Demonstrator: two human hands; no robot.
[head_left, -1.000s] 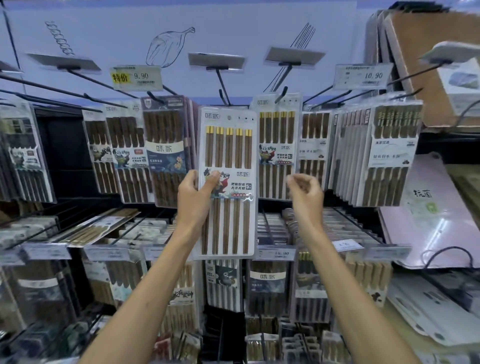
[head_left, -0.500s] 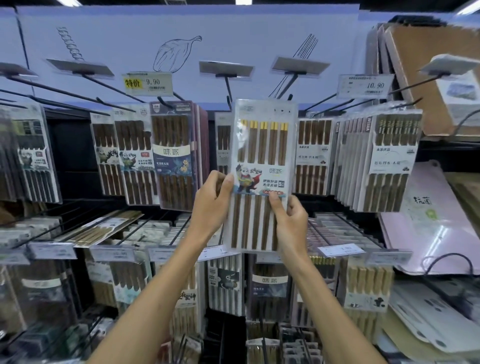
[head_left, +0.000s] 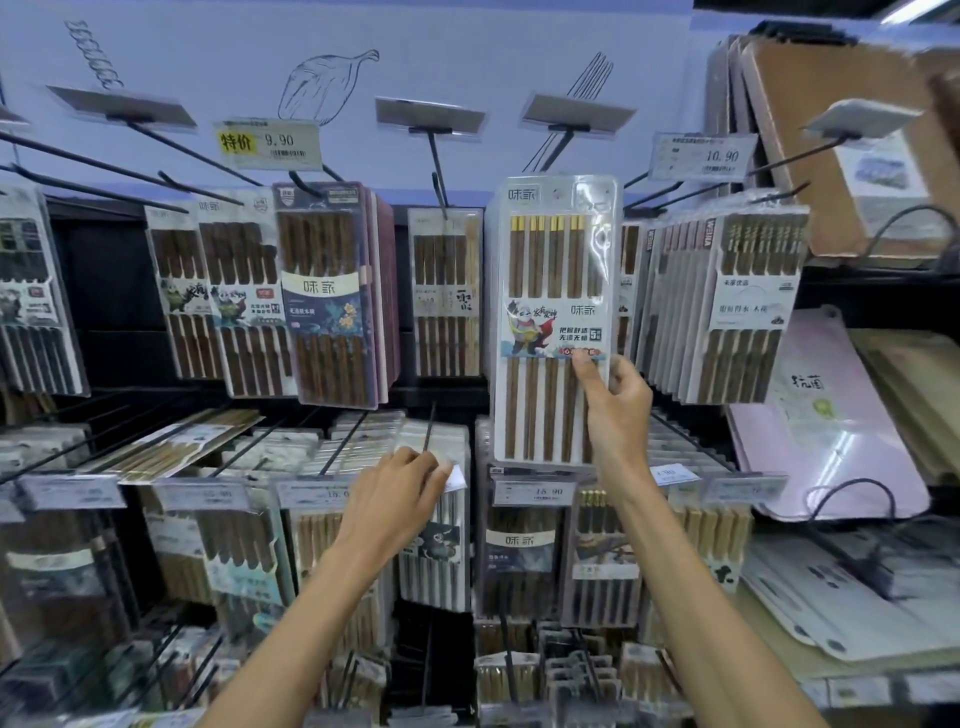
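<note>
A white pack of brown chopsticks with gold tips (head_left: 553, 291) stands upright in front of the upper row of hooks. My right hand (head_left: 615, 410) grips its lower right edge, thumb on the front. My left hand (head_left: 395, 493) is lower down, at the end of a hook in the second row, and its fingertips pinch a small white price tag (head_left: 456, 477) there. Behind that hook hang more chopstick packs (head_left: 436, 535).
Rows of hooks carry chopstick packs: a dark-labelled stack (head_left: 332, 296) at upper left, a thick stack (head_left: 727, 301) at upper right. Bare hook rods (head_left: 439, 166) jut out toward me. Price signs (head_left: 267, 144) sit above. Cutting boards (head_left: 826, 415) lean on the right shelves.
My left hand let go of the gold-tipped pack and dropped to the price tag on the lower hook. My right hand alone now holds the pack, shifted to the right.
</note>
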